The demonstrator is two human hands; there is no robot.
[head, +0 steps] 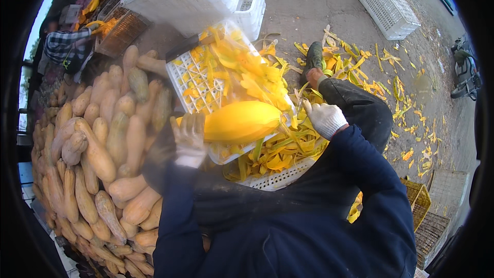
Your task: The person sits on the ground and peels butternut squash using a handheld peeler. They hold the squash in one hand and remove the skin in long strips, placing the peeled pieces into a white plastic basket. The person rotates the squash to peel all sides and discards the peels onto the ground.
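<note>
A peeled yellow squash [243,121] lies across an upturned white plastic crate [195,94] in front of me. My left hand [190,139], in a pale glove, is against the squash's left end, its fingers spread over that end. Beyond the squash's right end is my right hand [323,117], in a white knit glove, closed around a small tool, probably a peeler, that is mostly hidden. Yellow peel strips [247,65] cover much of the crate. More peel [285,150] fills a white basket [281,175] below it. A dark-bladed knife [185,48] rests at the crate's far left corner.
A large heap of unpeeled squashes [127,131] rises at my left. Stacked white crates [181,4] stand ahead, with another crate stack [386,5] farther right. Peel [359,65] litters the floor around my foot. A person in a checked shirt [65,46] works by brown crates [121,34] at the far left.
</note>
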